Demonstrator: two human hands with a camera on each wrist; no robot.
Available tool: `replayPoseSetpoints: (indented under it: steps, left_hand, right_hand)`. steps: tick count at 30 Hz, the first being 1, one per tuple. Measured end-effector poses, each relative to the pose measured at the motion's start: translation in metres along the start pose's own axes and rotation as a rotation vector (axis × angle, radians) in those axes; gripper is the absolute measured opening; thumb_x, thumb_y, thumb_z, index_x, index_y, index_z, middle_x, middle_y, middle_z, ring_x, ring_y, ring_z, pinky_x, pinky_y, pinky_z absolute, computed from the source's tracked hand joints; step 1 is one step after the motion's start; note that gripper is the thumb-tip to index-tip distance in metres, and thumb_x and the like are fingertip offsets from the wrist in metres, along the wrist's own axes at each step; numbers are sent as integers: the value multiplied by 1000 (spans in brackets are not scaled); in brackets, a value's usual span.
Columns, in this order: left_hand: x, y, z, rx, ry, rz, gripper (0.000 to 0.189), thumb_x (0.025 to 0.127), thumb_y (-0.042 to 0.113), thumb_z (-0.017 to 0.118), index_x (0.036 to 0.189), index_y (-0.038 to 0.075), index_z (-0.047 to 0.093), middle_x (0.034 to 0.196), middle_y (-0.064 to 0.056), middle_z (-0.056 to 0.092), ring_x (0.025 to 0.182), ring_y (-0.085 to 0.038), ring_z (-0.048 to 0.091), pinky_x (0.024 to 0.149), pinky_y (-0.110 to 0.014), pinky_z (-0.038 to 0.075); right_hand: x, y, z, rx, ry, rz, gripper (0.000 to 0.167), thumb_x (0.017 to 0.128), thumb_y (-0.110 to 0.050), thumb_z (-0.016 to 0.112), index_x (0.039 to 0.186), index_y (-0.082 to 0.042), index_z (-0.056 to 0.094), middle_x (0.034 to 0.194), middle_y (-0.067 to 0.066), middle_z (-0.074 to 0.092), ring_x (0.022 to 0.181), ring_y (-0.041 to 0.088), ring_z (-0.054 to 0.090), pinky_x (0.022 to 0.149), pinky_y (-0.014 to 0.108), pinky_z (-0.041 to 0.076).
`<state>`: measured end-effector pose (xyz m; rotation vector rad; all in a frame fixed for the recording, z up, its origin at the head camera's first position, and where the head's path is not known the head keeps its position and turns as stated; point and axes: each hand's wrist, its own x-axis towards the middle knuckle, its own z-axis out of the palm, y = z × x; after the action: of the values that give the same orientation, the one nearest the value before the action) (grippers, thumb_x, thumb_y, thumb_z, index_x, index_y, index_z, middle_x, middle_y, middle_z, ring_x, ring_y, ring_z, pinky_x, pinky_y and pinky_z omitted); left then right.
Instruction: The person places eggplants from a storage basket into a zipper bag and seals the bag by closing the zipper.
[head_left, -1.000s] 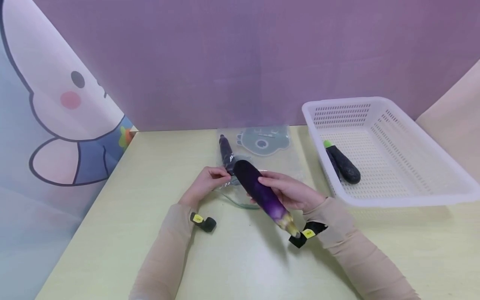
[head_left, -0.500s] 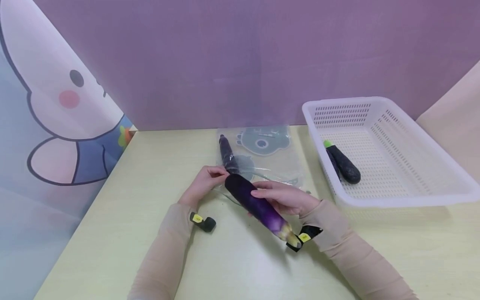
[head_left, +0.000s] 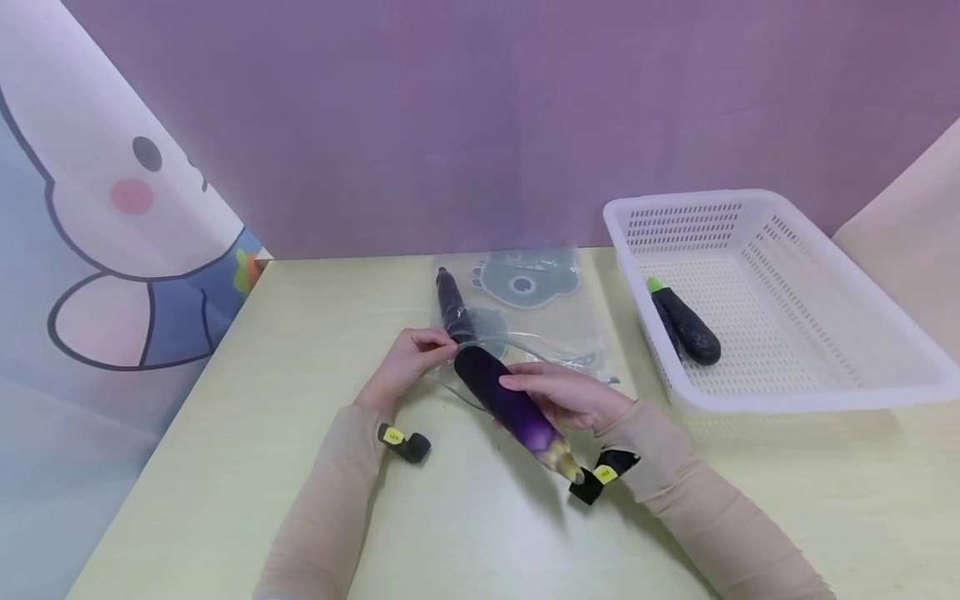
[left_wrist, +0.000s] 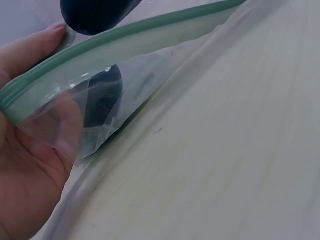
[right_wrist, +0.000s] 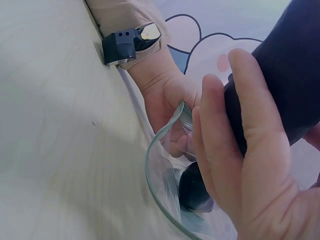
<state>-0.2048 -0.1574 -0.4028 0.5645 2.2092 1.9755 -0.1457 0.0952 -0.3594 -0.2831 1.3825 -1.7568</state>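
My right hand (head_left: pixel 566 396) grips a long purple eggplant (head_left: pixel 517 417) round its middle, pale stem end toward me. Its dark rounded end lies over the mouth of a clear zip bag (head_left: pixel 558 329) on the table. Inside the bag, along its left side, another dark eggplant (head_left: pixel 452 304) shows through the plastic. With thumb and fingers my left hand (head_left: pixel 408 362) pinches the left corner of the bag's mouth. In the left wrist view the green zip edge (left_wrist: pixel 135 30) bows open, and the held eggplant's end (left_wrist: pixel 97 15) is just above it.
A white perforated basket (head_left: pixel 810 403) stands on the right of the table (head_left: pixel 450 517). Dark elongated vegetables (head_left: pixel 688 329), one with a bright green tip, lie against its left wall. A purple backdrop (head_left: pixel 480 125) rises behind the table.
My right hand has drawn the eggplant toward me and slightly left, lowering its dark end to the bag's mouth. The bag's front edge has parted more widely. My left hand keeps nearly the same place.
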Motion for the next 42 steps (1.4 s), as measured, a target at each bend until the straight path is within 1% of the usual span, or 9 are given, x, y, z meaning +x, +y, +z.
replayPoseSetpoints:
  steps: [2, 4, 10, 14, 18, 26, 31, 35, 42]
  left_hand:
    - [0, 1, 0, 0, 0, 2, 33, 86, -2, 63, 78, 28, 71, 81, 10, 66, 77, -4, 57, 71, -16, 47]
    - [0, 1, 1, 1, 2, 6, 36, 86, -3, 63, 77, 30, 71, 80, 11, 65, 77, -4, 57, 71, -16, 46]
    - [-1, 1, 1, -20, -3, 27, 29, 86, 1, 66, 78, 29, 71, 81, 8, 65, 77, -4, 56, 71, -16, 46]
    - [-1, 2, 1, -27, -2, 37, 38, 86, -5, 62, 77, 30, 71, 79, 10, 64, 74, -4, 55, 70, -15, 46]
    - [-2, 1, 0, -46, -3, 42, 42, 86, -8, 59, 77, 31, 72, 79, 12, 63, 74, -3, 55, 69, -15, 46]
    - [-3, 2, 0, -43, -25, 32, 27, 85, 6, 68, 78, 32, 72, 82, 7, 64, 78, -4, 55, 71, -16, 46]
    - [-2, 2, 0, -55, -35, 8, 14, 81, 17, 73, 78, 31, 72, 83, 5, 64, 78, -5, 55, 71, -16, 47]
    - [-1, 0, 0, -59, -42, 0, 12, 80, 19, 74, 78, 30, 72, 82, 6, 63, 79, -6, 55, 72, -17, 47]
    - [-1, 0, 0, -51, -41, 2, 14, 81, 17, 73, 77, 31, 72, 81, 7, 63, 79, -6, 55, 73, -17, 47]
  right_hand:
    - [0, 0, 0, 5, 2, -4, 51, 99, -15, 39, 140, 11, 22, 107, 12, 59, 90, 21, 66, 78, 30, 55]
    - [0, 0, 0, 9, 2, -7, 50, 99, -15, 39, 139, 11, 23, 106, 12, 59, 89, 21, 66, 79, 31, 55]
    - [0, 1, 1, 38, 11, -13, 47, 100, -14, 38, 137, 12, 25, 102, 11, 61, 87, 20, 66, 76, 30, 55]
    - [2, 3, 1, 65, 33, -19, 41, 100, -15, 37, 132, 10, 30, 97, 9, 62, 84, 19, 67, 74, 29, 55]
    - [5, 5, 2, 104, 65, -31, 44, 101, -16, 36, 135, 11, 29, 98, 10, 61, 83, 19, 67, 74, 27, 56]
    - [10, 5, 3, 198, 131, -70, 52, 102, -18, 35, 140, 14, 18, 120, 24, 45, 89, 21, 65, 81, 27, 55]
    - [13, 5, 3, 243, 163, -90, 53, 103, -19, 34, 141, 12, 16, 109, 17, 53, 86, 20, 66, 78, 28, 56]
    - [15, 4, 4, 265, 176, -96, 51, 103, -18, 33, 141, 12, 18, 100, 12, 57, 84, 20, 66, 76, 28, 56]
    - [21, 0, 5, 325, 212, -109, 44, 100, -9, 34, 140, 8, 25, 108, 14, 52, 88, 20, 64, 77, 31, 56]
